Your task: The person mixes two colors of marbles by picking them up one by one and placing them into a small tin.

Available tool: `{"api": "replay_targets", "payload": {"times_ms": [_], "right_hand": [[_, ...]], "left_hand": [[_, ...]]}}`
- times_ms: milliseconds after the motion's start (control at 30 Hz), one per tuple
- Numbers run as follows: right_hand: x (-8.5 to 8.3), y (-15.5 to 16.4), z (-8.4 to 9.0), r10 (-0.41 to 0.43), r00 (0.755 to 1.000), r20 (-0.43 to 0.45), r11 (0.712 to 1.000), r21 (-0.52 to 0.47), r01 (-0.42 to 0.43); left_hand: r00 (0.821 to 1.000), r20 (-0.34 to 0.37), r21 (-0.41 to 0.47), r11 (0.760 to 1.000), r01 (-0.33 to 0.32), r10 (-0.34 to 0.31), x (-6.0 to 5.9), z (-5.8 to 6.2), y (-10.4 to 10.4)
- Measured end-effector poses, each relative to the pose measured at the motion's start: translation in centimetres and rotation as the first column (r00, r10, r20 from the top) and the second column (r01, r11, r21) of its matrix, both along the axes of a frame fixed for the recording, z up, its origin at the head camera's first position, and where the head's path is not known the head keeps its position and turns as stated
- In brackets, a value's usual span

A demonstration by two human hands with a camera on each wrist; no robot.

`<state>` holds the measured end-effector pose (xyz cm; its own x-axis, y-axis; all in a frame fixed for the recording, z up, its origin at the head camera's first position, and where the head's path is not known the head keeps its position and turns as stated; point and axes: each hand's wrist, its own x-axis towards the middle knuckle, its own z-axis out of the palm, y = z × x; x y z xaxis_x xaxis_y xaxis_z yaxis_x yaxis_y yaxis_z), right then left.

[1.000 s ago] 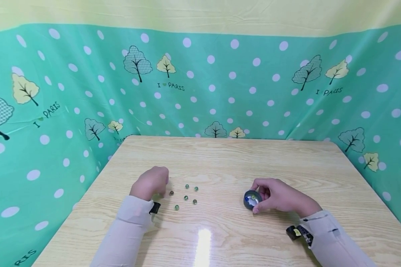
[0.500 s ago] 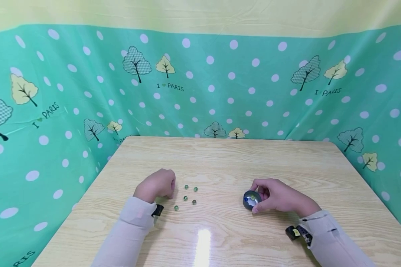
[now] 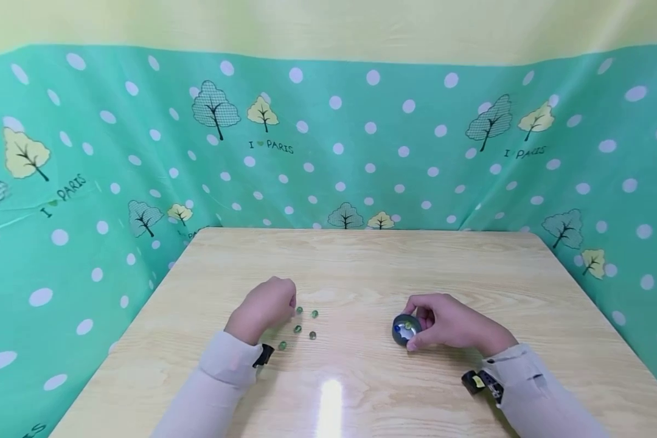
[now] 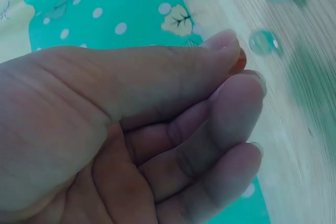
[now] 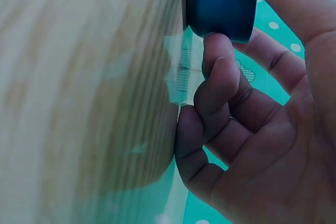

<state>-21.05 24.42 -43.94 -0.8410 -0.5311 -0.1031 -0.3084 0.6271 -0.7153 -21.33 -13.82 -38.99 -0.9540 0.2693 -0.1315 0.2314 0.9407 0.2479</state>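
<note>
Orange marble (image 4: 241, 62), pinched in left grip (image 3: 265, 307), shows only from left wrist.

A curtained-off tabletop booth, the room beyond hidden: green cloth (image 3: 361, 146) printed with dots (image 3: 373, 77), trees (image 3: 216, 108) and "I PARIS" (image 3: 280, 146) hangs from nine o'clock through twelve to three, a yellow band (image 3: 328, 30) along its top, around a wood-grain table (image 3: 356, 267) with a bright reflection (image 3: 330, 407) at six

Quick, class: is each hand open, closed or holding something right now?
Left hand: holding a reddish marble, pinched.
Right hand: holding a small dark cup.
</note>
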Motion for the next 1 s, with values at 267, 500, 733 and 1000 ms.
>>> {"api": "replay_targets", "payload": {"times_ms": [267,500,733,1000], "right_hand": [[-0.1,-0.7,-0.1,0.032,0.999,-0.013,0.999,0.000,-0.032],[0.0,-0.6,0.1,0.043,0.999,-0.016,0.999,0.015,-0.043],[0.3,-0.3,0.5,0.053,0.998,-0.028,0.998,0.015,-0.053],[0.5,-0.4,0.8,0.033,0.999,-0.011,0.999,0.033,-0.033]], "left_hand": [[0.998,-0.045,-0.007,0.999,0.033,-0.033,0.1,-0.3,1.4],[0.993,-0.080,0.019,0.995,0.093,-0.091,0.0,0.1,3.3],[0.978,-0.139,0.036,0.986,0.161,-0.154,-0.2,0.8,5.5],[0.968,-0.154,0.041,0.978,0.205,-0.197,-0.2,2.0,8.1]]}}
